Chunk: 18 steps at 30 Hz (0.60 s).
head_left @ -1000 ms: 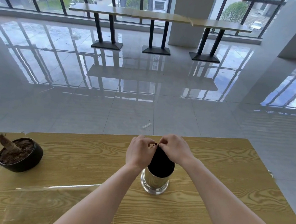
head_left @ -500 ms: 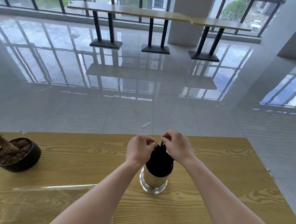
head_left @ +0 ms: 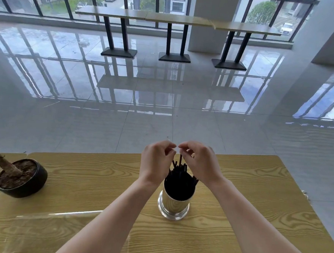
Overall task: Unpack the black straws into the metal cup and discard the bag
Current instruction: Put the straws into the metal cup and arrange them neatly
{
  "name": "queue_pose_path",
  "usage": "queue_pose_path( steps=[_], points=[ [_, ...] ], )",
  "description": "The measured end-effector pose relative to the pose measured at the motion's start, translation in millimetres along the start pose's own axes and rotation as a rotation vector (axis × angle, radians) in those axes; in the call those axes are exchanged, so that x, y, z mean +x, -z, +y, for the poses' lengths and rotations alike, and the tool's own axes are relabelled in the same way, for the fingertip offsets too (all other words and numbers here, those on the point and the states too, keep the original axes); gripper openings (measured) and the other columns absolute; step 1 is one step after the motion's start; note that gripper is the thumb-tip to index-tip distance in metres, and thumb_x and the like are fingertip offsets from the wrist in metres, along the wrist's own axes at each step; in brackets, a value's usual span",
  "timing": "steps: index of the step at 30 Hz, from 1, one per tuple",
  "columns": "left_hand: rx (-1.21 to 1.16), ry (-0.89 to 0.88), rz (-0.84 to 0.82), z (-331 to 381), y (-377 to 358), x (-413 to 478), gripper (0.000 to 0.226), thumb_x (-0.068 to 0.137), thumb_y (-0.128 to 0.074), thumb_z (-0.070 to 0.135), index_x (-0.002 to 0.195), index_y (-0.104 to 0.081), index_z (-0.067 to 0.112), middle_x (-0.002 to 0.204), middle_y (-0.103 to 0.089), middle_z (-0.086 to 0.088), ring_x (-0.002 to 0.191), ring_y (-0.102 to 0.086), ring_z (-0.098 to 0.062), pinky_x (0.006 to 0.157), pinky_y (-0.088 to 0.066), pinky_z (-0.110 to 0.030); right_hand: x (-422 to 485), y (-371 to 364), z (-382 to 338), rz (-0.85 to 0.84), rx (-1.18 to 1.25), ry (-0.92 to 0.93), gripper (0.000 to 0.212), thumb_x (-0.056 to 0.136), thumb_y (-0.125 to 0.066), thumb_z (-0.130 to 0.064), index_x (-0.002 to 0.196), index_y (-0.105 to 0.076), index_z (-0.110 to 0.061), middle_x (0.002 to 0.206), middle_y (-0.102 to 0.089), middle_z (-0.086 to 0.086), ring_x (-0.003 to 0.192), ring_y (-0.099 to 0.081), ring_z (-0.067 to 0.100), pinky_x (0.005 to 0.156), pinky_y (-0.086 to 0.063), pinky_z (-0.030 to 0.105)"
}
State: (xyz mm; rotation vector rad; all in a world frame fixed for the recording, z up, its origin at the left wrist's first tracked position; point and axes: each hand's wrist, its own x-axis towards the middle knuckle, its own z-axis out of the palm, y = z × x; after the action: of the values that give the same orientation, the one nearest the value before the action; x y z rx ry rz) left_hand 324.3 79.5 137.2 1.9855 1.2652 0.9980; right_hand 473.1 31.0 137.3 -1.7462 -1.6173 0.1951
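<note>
A shiny metal cup stands upright on the wooden table, near its far edge. Black straws stand in the cup, their tops fanned out above the rim. My left hand and my right hand hover just above the straws, fingertips almost touching. Both pinch the top of a thin clear bag, which is hard to make out. One straw reaches up between my hands.
A black pot with soil and a dry stump sits at the table's left. A clear film covers the near left of the tabletop. Beyond the table's far edge lies glossy tiled floor, with high tables by the windows.
Both hands have risen from the cup's mouth, pinching the clear bag. The straw tops, covered by my hands before, now show and spread apart.
</note>
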Motion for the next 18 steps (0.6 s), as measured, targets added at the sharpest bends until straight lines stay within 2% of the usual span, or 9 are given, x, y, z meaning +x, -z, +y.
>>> queue_pose_path(
  steps=[3,5,11,18],
  points=[
    [-0.135,0.013,-0.028,12,8,6,0.015,0.084,-0.075,0.011,0.096,-0.08,0.019,0.083,-0.078,0.007,0.08,-0.072,-0.005,0.076,-0.06,-0.031,4,4,-8,0.06,0.062,0.045,0.014,0.09,-0.073,-0.011,0.101,-0.078,-0.017,0.085,-0.075,-0.01,0.071,-0.067,0.003,0.067,-0.05,0.01],
    [-0.18,0.029,-0.038,16,11,8,0.015,0.083,-0.077,0.01,0.095,-0.08,0.018,0.083,-0.078,0.006,0.08,-0.073,-0.005,0.078,-0.06,-0.033,7,7,-13,0.103,0.11,-0.009,0.012,0.088,-0.073,-0.011,0.096,-0.078,-0.019,0.08,-0.073,-0.013,0.072,-0.067,0.004,0.065,-0.046,0.006],
    [-0.197,0.036,-0.062,20,9,8,0.015,0.081,-0.079,0.009,0.095,-0.079,0.014,0.082,-0.078,0.004,0.077,-0.073,-0.004,0.077,-0.061,-0.033,10,13,-23,0.136,0.298,-0.179,0.008,0.084,-0.08,-0.013,0.088,-0.077,-0.019,0.075,-0.074,-0.011,0.072,-0.071,0.006,0.07,-0.059,0.026],
    [-0.158,-0.003,-0.046,22,8,6,0.015,0.082,-0.079,0.011,0.095,-0.078,0.019,0.078,-0.077,0.007,0.073,-0.072,-0.002,0.072,-0.061,-0.032,6,15,-24,0.108,0.305,-0.16,0.006,0.09,-0.075,-0.016,0.095,-0.076,-0.015,0.08,-0.076,-0.004,0.075,-0.074,0.012,0.073,-0.063,0.038]
  ],
)
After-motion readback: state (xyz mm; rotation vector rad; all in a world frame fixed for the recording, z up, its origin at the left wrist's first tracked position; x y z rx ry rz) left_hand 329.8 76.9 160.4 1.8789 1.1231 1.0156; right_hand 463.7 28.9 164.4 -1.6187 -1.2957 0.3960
